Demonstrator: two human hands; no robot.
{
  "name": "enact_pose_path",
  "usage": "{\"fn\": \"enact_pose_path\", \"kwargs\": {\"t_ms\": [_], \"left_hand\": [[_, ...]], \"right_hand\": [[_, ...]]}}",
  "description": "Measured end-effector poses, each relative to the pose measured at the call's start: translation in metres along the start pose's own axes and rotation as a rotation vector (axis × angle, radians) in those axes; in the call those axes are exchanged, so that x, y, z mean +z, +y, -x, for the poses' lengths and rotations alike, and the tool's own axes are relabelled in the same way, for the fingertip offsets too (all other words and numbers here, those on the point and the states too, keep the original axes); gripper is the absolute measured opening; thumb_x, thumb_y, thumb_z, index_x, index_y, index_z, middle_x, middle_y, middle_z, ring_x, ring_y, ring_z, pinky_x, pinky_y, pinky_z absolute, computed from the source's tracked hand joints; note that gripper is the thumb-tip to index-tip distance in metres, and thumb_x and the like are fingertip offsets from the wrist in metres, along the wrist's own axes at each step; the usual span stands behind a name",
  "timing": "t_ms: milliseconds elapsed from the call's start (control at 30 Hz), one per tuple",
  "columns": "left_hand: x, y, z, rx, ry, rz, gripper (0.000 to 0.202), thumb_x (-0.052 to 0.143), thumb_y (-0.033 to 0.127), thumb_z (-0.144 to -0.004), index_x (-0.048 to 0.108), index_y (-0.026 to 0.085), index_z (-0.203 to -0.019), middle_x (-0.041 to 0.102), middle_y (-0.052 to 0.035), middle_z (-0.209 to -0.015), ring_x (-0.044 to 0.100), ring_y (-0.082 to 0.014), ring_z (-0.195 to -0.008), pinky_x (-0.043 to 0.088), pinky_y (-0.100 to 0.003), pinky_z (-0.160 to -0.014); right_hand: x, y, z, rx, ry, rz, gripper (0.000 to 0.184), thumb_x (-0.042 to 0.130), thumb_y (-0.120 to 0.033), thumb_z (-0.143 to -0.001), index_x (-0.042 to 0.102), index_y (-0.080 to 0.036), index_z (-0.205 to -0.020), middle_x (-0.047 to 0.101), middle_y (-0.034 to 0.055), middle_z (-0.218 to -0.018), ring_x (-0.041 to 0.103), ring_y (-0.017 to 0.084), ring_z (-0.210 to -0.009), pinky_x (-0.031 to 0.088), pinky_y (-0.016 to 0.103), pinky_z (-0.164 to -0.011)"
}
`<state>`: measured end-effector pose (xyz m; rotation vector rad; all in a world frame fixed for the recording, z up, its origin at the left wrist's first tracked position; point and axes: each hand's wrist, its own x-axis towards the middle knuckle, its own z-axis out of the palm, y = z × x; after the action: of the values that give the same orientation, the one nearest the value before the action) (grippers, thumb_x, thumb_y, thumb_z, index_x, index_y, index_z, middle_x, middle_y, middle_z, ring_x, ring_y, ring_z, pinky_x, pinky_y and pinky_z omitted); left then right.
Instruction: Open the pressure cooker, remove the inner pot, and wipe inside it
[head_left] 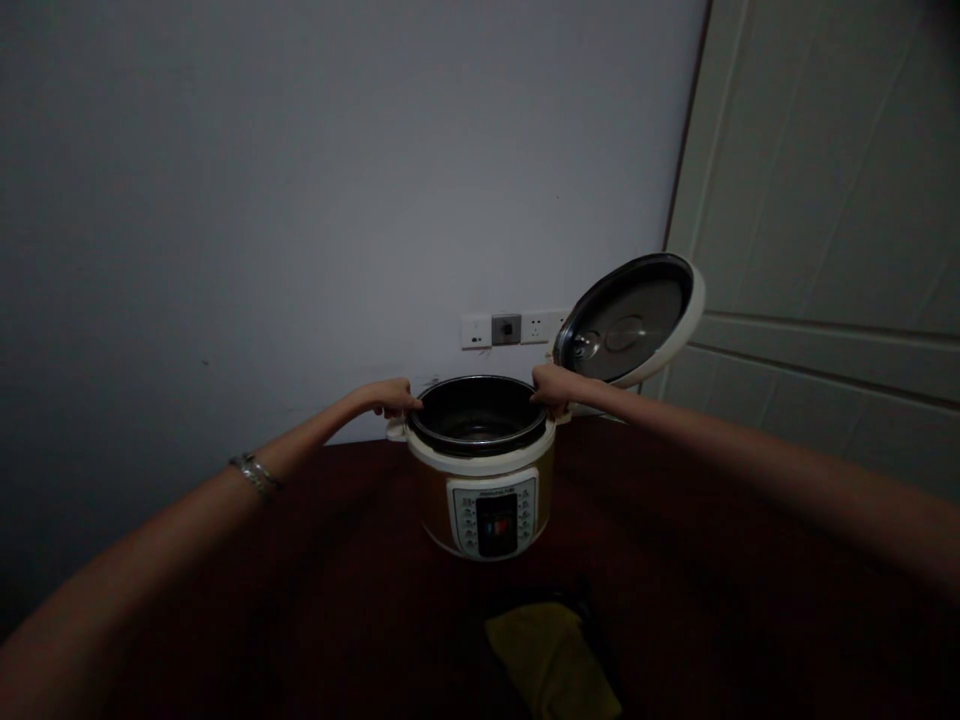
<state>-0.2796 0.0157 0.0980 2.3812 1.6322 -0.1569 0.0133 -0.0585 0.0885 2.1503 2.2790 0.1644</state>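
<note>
An electric pressure cooker point(487, 500) with a gold body, white rim and front control panel stands on a dark red table point(712, 600). Its lid point(628, 320) is swung open to the right, shiny inner side facing me. The dark inner pot point(478, 412) sits inside the cooker. My left hand point(394, 396) grips the left edge of the inner pot's rim, fingers curled over it. My right hand point(553, 385) grips the rim on the right, just below the open lid. A bracelet point(255, 474) is on my left wrist.
A yellow cloth point(551, 660) lies on the table in front of the cooker. A row of wall sockets and a switch point(514, 328) is on the grey wall behind. A white panelled door point(825, 220) stands at the right.
</note>
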Motion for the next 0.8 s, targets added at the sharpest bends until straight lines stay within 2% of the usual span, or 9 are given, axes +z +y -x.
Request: {"fn": "enact_pose_path", "kwargs": {"t_ms": [333, 433, 600, 800], "left_hand": [[0.009, 0.000, 0.002, 0.026, 0.040, 0.093, 0.035, 0.049, 0.037, -0.076, 0.044, 0.017, -0.047, 0.044, 0.0001, -0.045, 0.037, -0.0085, -0.040, 0.030, -0.025, -0.046], [0.008, 0.000, 0.003, 0.039, 0.056, 0.132, 0.035, 0.052, 0.039, -0.074, 0.045, 0.017, -0.048, 0.043, 0.0010, -0.044, 0.035, -0.0078, -0.040, 0.028, -0.023, -0.045], [0.004, -0.003, 0.002, 0.063, 0.051, 0.172, 0.035, 0.055, 0.043, -0.072, 0.045, 0.017, -0.050, 0.043, 0.0014, -0.045, 0.036, -0.0076, -0.041, 0.024, -0.023, -0.043], [-0.002, -0.004, 0.003, 0.037, 0.069, 0.196, 0.033, 0.055, 0.042, -0.071, 0.045, 0.017, -0.052, 0.043, 0.0014, -0.050, 0.035, -0.0074, -0.042, 0.025, -0.023, -0.042]], "right_hand": [[-0.001, 0.002, -0.002, 0.005, -0.008, -0.058, 0.021, 0.062, -0.017, -0.075, 0.071, 0.000, -0.084, 0.071, 0.0168, -0.076, 0.068, 0.019, -0.068, 0.044, 0.019, -0.053], [-0.006, 0.004, -0.002, 0.010, -0.024, -0.096, 0.019, 0.063, -0.016, -0.073, 0.071, -0.001, -0.080, 0.070, 0.0138, -0.071, 0.066, 0.016, -0.063, 0.042, 0.018, -0.050], [-0.015, 0.005, -0.002, 0.027, -0.091, -0.196, 0.016, 0.060, -0.015, -0.075, 0.069, -0.004, -0.068, 0.063, 0.0055, -0.052, 0.056, 0.010, -0.046, 0.041, 0.017, -0.045], [-0.024, 0.007, -0.007, 0.036, -0.135, -0.297, 0.013, 0.061, -0.012, -0.074, 0.064, -0.007, -0.062, 0.055, -0.0013, -0.043, 0.053, 0.009, -0.043, 0.044, 0.017, -0.047]]}}
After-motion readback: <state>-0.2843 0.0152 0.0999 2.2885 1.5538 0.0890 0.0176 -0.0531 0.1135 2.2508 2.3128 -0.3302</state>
